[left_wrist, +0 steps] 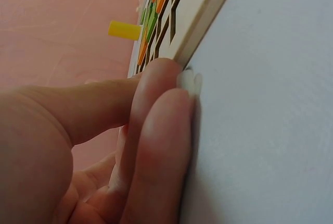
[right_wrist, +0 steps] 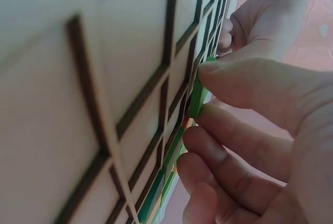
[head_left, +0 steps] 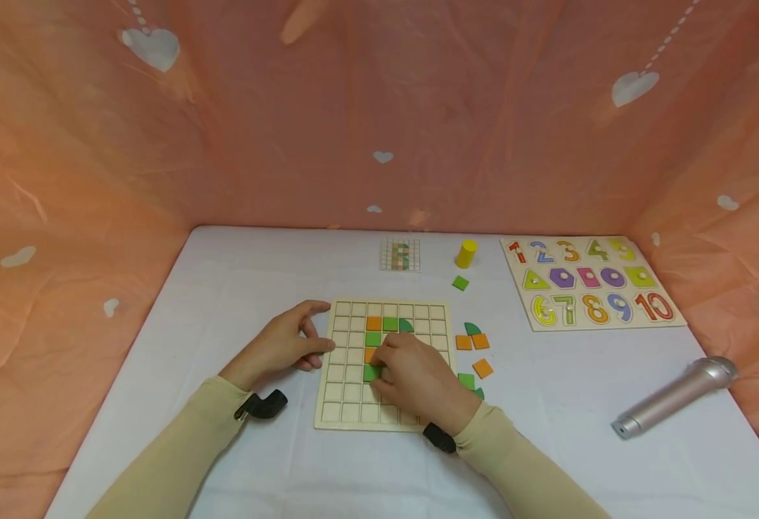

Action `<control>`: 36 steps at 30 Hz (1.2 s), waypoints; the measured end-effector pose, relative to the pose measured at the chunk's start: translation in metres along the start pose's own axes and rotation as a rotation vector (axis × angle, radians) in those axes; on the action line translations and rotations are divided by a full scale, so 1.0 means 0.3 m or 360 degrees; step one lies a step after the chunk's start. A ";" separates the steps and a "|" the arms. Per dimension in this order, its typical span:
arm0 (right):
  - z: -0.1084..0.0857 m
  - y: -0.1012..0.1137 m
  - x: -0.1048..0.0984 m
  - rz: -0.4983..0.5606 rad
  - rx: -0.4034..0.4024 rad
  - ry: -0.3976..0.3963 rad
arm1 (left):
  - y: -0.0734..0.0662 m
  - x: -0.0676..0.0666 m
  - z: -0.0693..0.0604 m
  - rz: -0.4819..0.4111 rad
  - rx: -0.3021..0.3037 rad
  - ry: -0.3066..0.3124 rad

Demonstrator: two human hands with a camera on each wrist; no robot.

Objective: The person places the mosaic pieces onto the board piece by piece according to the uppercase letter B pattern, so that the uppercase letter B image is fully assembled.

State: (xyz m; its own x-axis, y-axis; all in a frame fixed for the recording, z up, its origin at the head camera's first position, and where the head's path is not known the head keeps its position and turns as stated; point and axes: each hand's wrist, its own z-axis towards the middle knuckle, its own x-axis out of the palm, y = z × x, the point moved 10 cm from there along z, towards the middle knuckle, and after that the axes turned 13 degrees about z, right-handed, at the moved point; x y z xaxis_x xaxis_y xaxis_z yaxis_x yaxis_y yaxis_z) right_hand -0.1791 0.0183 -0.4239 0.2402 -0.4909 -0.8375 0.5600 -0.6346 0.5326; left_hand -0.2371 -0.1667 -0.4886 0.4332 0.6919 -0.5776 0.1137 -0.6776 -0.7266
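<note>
While one green tile [right_wrist: 197, 96] is pinched between thumb and forefinger of the right hand [head_left: 416, 375] at the single grid board [head_left: 336, 393], the board's left edge is touched by the left hand [head_left: 286, 341], its thumb and forefinger held apart. Two orange squares [head_left: 374, 324] are seen in cells, three loose ones [head_left: 483, 368] to the right.

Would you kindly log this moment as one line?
right hand: pinches green tile at grid board; left hand: touches board's left edge; loose tiles: right of board; pattern card: beyond board
</note>
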 end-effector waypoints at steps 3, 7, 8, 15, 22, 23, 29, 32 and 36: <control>0.001 -0.002 -0.001 0.0006 0.0007 0.0000 | -0.002 -0.002 -0.001 -0.0004 -0.0003 -0.0003; 0.002 -0.005 -0.004 0.0005 0.0016 -0.0004 | -0.006 -0.005 0.000 0.0003 0.0001 -0.0009; 0.001 -0.006 -0.005 0.0004 0.0018 -0.0004 | -0.007 -0.005 0.000 0.0005 0.0003 -0.0010; -0.001 -0.003 -0.008 0.0018 0.0004 0.0000 | -0.011 -0.002 0.000 0.0000 0.0017 -0.0006; -0.003 -0.055 -0.042 0.0210 0.0112 0.0029 | -0.002 -0.003 0.002 -0.0008 -0.0007 -0.0008; -0.005 -0.073 -0.052 0.0252 0.0136 0.0035 | -0.003 -0.002 0.001 -0.0004 -0.0005 -0.0006; -0.060 -0.231 -0.153 0.0557 0.0382 -0.0025 | -0.001 0.005 0.001 -0.0002 -0.0006 -0.0007; -0.115 -0.318 -0.210 0.0607 0.0528 -0.0092 | -0.003 0.005 -0.001 -0.0009 0.0009 -0.0017; -0.199 -0.432 -0.268 0.0605 0.0733 -0.0167 | -0.006 0.005 -0.004 -0.0015 0.0032 -0.0019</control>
State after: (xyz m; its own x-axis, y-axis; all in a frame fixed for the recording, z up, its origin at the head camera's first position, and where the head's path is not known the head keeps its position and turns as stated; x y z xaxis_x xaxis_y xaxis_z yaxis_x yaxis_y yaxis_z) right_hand -0.2237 0.1754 -0.4329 0.2636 -0.7753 -0.5739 0.0435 -0.5848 0.8100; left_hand -0.2357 -0.1647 -0.4877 0.4213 0.7014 -0.5749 0.0999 -0.6660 -0.7393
